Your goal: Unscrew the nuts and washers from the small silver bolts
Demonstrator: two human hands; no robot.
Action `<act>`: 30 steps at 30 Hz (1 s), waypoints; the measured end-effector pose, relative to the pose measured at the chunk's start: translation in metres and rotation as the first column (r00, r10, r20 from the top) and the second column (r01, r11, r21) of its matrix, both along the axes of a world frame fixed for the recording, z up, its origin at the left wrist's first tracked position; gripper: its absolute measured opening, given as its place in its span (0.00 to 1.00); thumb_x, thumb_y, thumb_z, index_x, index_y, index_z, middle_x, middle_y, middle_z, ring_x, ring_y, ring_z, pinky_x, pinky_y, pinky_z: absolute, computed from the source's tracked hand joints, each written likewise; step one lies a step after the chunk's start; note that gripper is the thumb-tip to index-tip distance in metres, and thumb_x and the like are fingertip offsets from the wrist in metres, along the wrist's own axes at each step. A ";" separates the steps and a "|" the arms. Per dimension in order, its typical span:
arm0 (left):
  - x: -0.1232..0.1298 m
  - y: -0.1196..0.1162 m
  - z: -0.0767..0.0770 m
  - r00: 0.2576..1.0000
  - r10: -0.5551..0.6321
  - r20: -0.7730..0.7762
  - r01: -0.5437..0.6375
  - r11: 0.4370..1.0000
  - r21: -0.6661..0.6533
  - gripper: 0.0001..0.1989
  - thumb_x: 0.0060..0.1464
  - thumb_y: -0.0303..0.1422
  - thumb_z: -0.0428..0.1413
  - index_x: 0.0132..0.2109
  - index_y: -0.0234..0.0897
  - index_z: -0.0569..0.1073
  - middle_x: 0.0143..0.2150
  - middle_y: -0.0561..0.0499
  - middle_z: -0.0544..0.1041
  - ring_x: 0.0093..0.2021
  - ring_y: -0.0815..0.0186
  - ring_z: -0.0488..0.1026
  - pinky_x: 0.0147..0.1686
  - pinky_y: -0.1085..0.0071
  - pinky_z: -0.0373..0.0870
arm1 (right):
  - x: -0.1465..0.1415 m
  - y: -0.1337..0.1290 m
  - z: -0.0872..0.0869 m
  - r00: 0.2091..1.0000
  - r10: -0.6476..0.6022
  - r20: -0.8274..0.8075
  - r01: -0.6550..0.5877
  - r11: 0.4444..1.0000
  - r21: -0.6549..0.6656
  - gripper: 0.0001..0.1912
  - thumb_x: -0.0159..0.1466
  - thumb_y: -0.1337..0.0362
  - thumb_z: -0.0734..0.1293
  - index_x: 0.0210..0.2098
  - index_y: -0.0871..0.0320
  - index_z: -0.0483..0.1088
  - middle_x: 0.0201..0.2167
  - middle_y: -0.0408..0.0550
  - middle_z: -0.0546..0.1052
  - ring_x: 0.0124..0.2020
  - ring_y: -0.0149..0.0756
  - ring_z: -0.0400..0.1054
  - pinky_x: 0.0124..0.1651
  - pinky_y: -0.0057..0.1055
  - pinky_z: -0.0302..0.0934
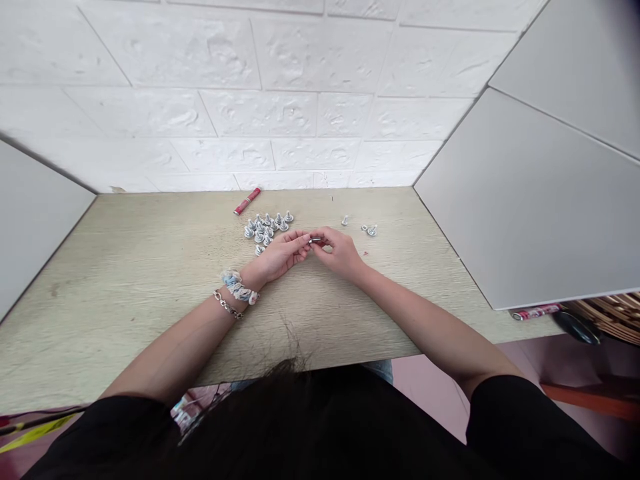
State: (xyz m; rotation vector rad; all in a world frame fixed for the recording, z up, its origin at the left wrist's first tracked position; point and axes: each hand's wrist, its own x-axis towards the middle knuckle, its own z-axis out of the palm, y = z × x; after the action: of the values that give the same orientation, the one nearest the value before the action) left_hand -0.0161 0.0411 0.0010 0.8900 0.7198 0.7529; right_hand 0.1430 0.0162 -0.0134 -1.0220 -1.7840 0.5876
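Observation:
Between the fingertips of both hands, a small shiny metal bolt is held sideways above the table; its ends are partly hidden by fingers. My left hand pinches it from the left with thumb and fingers, palm turned partly up. From the other side, my right hand grips it with bent fingers. Several bolts with washers stand upright on their heads in a cluster just beyond my left hand. Past my right hand are a lone bolt, a nut and a bolt with a washer.
A red tube lies near the wall on the wooden table. Small red bits are right of my hands. A white brick-pattern wall closes the back, with grey panels at the sides. A woven basket sits far right.

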 end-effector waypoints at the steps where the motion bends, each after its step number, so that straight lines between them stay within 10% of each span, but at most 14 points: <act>1: 0.000 0.000 0.000 1.000 0.005 -0.004 -0.005 1.000 0.009 0.09 0.48 0.31 0.62 0.35 0.29 0.73 0.24 0.54 0.72 0.22 0.79 0.65 0.24 0.83 0.64 | 0.000 0.001 -0.001 1.000 0.008 0.000 -0.008 1.000 -0.005 0.11 0.57 0.68 0.61 0.39 0.58 0.69 0.35 0.46 0.76 0.35 0.31 0.71 0.39 0.30 0.66; 19: 0.002 -0.004 0.001 0.997 0.009 -0.080 -0.001 0.996 0.094 0.13 0.43 0.34 0.64 0.30 0.31 0.69 0.22 0.56 0.69 0.21 0.79 0.62 0.22 0.81 0.57 | 0.002 -0.007 0.012 0.944 0.011 0.329 0.060 0.977 -0.204 0.10 0.64 0.60 0.55 0.35 0.58 0.63 0.31 0.46 0.73 0.29 0.32 0.62 0.32 0.28 0.52; 30: 0.003 -0.003 -0.004 0.988 -0.052 -0.143 0.079 0.979 0.187 0.18 0.41 0.37 0.65 0.34 0.32 0.67 0.26 0.56 0.72 0.23 0.79 0.64 0.24 0.79 0.58 | 0.006 0.002 0.004 0.986 0.083 0.145 -0.023 0.929 -0.370 0.21 0.66 0.53 0.52 0.27 0.59 0.67 0.25 0.43 0.72 0.29 0.30 0.64 0.35 0.28 0.53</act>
State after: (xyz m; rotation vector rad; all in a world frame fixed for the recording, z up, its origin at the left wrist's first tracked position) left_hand -0.0134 0.0376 -0.0034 1.1448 0.7436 0.7151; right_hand 0.1489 0.0186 -0.0094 -1.3073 -1.8865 0.9225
